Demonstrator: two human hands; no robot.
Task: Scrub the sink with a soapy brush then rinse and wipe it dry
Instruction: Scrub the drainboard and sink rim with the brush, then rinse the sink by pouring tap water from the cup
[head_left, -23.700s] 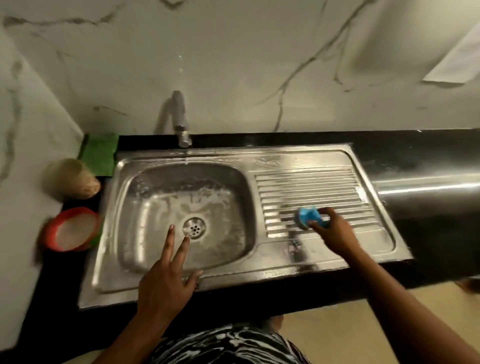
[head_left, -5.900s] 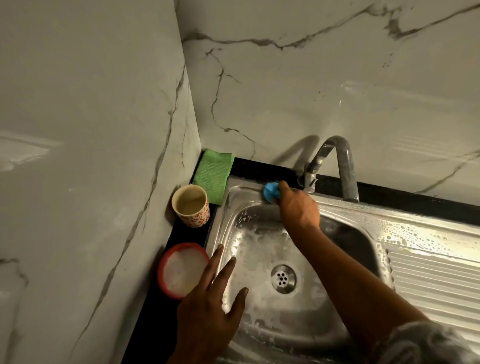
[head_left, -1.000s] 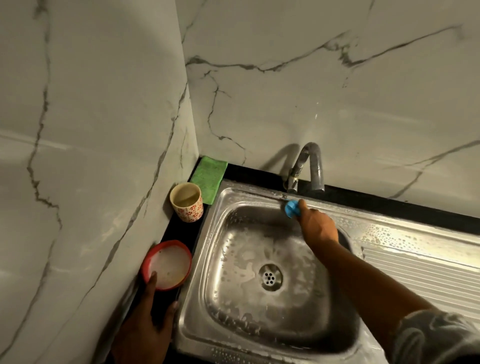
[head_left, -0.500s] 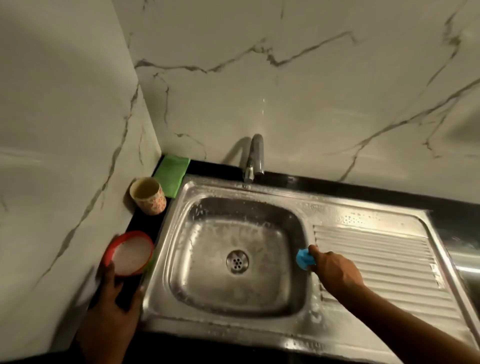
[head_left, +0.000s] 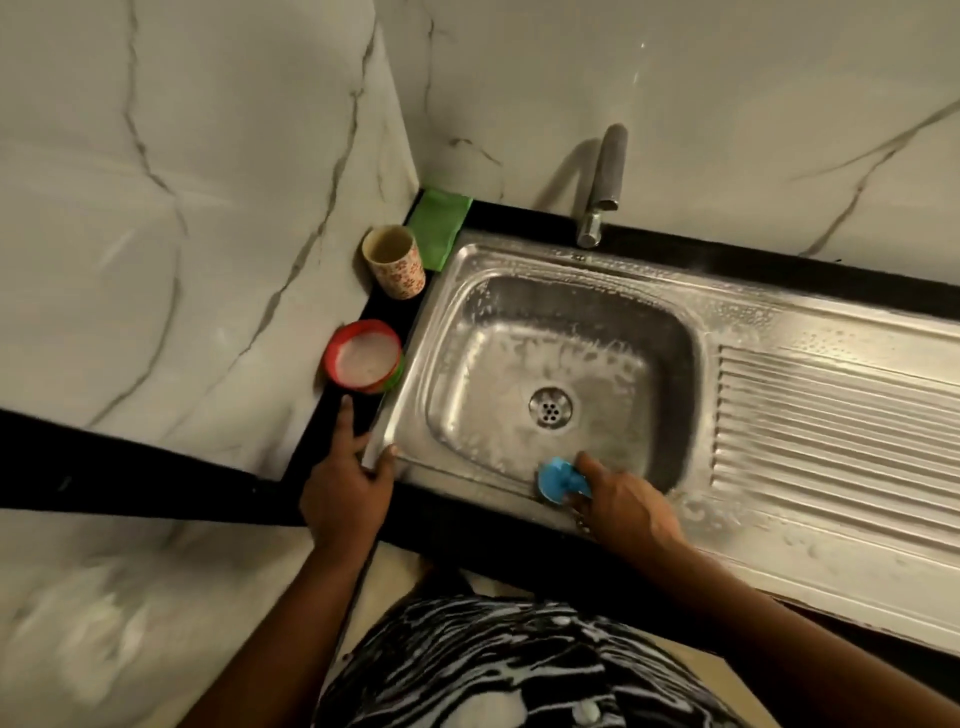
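The steel sink has a soapy basin with a round drain and a ribbed drainboard to its right. My right hand is shut on a blue brush, pressed on the sink's front rim just below the basin. My left hand rests on the sink's front left corner, thumb over the steel edge, fingers on the black counter. Foam streaks cover the basin floor and the rim.
A red bowl of soapy water and a patterned cup stand on the black counter strip left of the sink. A green cloth lies in the back corner. The tap rises behind the basin. Marble walls close in left and behind.
My right hand has carried the brush from the basin's right edge to the front rim. My left hand has shifted from beside the red bowl onto the sink's front left corner. The view tilted down.
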